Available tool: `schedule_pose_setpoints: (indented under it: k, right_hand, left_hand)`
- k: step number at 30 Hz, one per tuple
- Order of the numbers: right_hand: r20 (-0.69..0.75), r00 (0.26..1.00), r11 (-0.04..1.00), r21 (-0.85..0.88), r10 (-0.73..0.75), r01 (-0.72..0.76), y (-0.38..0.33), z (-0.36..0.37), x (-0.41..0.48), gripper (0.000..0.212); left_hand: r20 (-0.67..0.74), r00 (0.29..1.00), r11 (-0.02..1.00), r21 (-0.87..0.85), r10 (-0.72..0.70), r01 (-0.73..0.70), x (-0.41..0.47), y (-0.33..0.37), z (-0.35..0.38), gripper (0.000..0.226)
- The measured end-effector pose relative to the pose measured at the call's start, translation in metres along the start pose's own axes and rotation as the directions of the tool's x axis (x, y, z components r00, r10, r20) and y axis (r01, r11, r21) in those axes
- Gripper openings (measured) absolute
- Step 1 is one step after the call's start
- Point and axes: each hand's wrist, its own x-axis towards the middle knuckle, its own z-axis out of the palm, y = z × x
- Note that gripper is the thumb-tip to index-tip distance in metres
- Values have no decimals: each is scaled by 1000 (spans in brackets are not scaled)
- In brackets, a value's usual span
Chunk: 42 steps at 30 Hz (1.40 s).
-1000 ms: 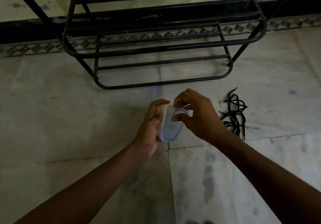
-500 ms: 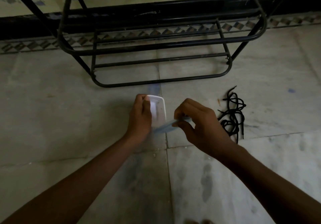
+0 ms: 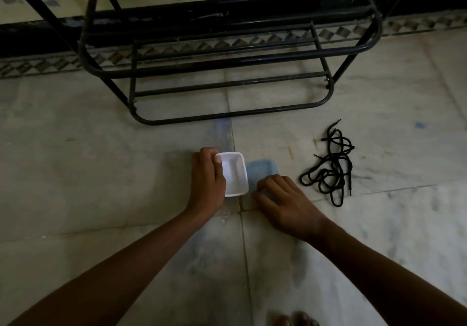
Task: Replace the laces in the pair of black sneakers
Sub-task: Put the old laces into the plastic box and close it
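A small white plastic box (image 3: 235, 174) stands open on the floor. My left hand (image 3: 207, 179) grips its left rim, thumb over the edge. Its pale blue lid (image 3: 262, 170) lies flat on the floor just right of the box. My right hand (image 3: 280, 199) rests on the lid's near end with curled fingers. A tangle of black laces (image 3: 328, 169) lies on the floor to the right of the lid, apart from both hands. No sneakers are in view.
A black metal shoe rack (image 3: 227, 55) stands against the wall behind the box, its shelves bare. The floor is pale tile with a patterned border along the wall. My toes (image 3: 293, 320) show at the bottom edge.
The lid has come off the box. My left hand set the box down on the floor and my right hand laid the lid beside it.
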Motion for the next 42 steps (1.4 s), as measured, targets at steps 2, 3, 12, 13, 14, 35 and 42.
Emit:
schedule_pose_setpoints:
  k: [2,3,12,13,14,35,42]
  right_hand:
    - [16,1000,1000,5,-4,3,3,1,-3,21]
    - [16,1000,1000,14,-8,7,4,1,-4,21]
    - [38,974,969,98,225,-227,31,-25,-10,37]
    - [49,963,959,85,265,-269,41,-33,-10,46]
    - [78,950,950,54,303,-308,53,-43,-11,56]
    - [308,859,869,157,409,-470,134,-77,-53,29]
    - [162,830,759,342,533,-554,109,-83,-33,18]
  left_hand:
    - [7,1000,1000,18,20,-20,-2,-3,0,12]
    - [6,1000,999,25,20,-20,-1,-4,0,14]
    - [-137,988,983,175,77,-52,0,12,-9,36]
    - [-136,980,976,185,142,-116,0,18,-10,40]
    - [-114,973,968,177,201,-179,1,27,-9,42]
    - [578,757,809,261,306,-526,-9,119,138,15]
    - [438,856,938,71,276,-339,-4,116,92,20]
